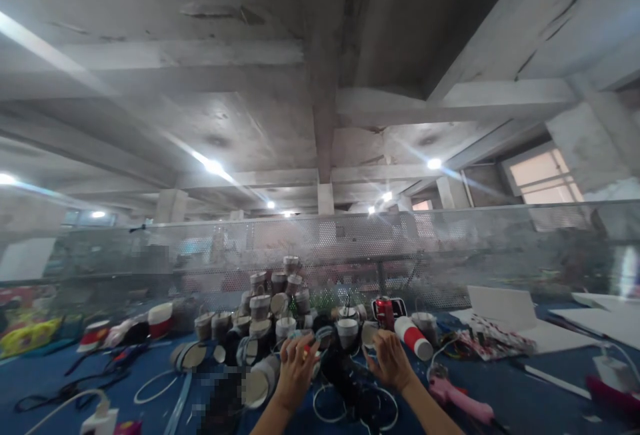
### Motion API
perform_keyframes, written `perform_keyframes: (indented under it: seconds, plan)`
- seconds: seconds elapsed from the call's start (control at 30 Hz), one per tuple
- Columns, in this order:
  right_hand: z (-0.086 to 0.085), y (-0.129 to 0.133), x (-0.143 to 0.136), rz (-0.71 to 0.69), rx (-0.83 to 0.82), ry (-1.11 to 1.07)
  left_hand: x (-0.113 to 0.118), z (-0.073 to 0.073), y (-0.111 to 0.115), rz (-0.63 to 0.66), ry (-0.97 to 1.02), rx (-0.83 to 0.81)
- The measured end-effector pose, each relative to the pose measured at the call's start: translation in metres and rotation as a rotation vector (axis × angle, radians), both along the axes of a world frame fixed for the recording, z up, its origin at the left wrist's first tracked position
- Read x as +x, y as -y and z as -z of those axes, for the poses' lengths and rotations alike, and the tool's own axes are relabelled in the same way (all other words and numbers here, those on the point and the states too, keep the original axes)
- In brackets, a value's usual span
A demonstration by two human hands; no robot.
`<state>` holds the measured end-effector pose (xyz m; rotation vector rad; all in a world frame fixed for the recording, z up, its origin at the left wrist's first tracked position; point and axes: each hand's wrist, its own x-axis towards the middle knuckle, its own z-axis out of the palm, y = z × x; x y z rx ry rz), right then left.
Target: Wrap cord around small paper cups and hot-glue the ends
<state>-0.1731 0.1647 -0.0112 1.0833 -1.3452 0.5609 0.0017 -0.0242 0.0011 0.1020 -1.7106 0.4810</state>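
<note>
My left hand (295,372) is above the front of the table, its fingers curled. A small red and yellow bit shows at its fingertips, too blurred to name. My right hand (393,362) is to the right, with thumb and fingers apart and no held thing visible. Just behind its fingertips is a small grey pot (369,334). Between my hands lies a tangle of black material (340,375) with pale loops of cord (329,403). A grey container on its side (257,387) is just left of my left wrist.
Grey pots with wire handles (260,306) are piled behind my hands. A red can (384,313) and a red-and-white cup (414,338) stand and lie to the right. A pink hot glue gun (460,398) lies front right. A perforated metal screen (350,242) rises behind.
</note>
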Motion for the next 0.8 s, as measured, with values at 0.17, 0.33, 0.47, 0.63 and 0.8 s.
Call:
perform_keyframes:
  seconds: [0.17, 0.33, 0.47, 0.63, 0.8]
  plan:
    - [0.001, 0.0, -0.005, -0.008, 0.092, 0.057, 0.002, -0.008, 0.0, 0.058, 0.138, -0.074]
    - [-0.001, -0.007, -0.009, 0.047, 0.092, 0.169, 0.005, -0.021, -0.005, -0.037, 0.136, 0.049]
    - [-0.005, -0.01, -0.006, 0.029, 0.106, 0.234, 0.009, -0.033, -0.015, 0.015, 0.197, 0.131]
    - [-0.006, -0.011, 0.001, 0.003, 0.165, 0.317, 0.023, -0.037, -0.035, -0.003, 0.461, 0.317]
    - [-0.006, -0.013, 0.004, 0.019, 0.242, 0.435, 0.025, -0.025, -0.047, 0.054, 0.633, 0.396]
